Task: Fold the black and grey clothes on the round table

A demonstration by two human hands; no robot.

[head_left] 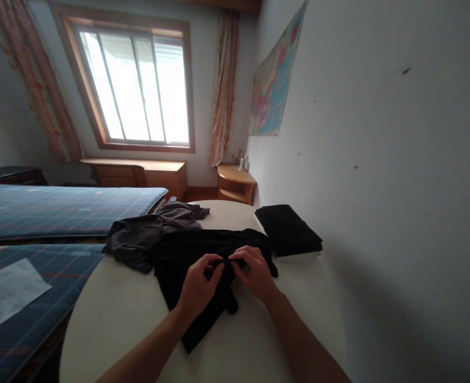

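A black garment (179,255) lies spread over the middle of the round white table (99,308), one pointed end reaching toward me. Its exact kind is hard to make out. My left hand (201,282) pinches the cloth between thumb and fingers. Close beside it, my right hand (254,271) pinches the same garment, fingertips nearly touching those of the left. A small fold of black fabric hangs down below the two hands. The cloth right between the fingertips is mostly hidden.
A crumpled grey garment (139,239) lies at the table's back left. Folded black cloth (288,229) sits on something white at the right, near the wall (398,213). Plaid mattresses (59,213) stand at the left, with a paper sheet (9,292) on the nearer one.
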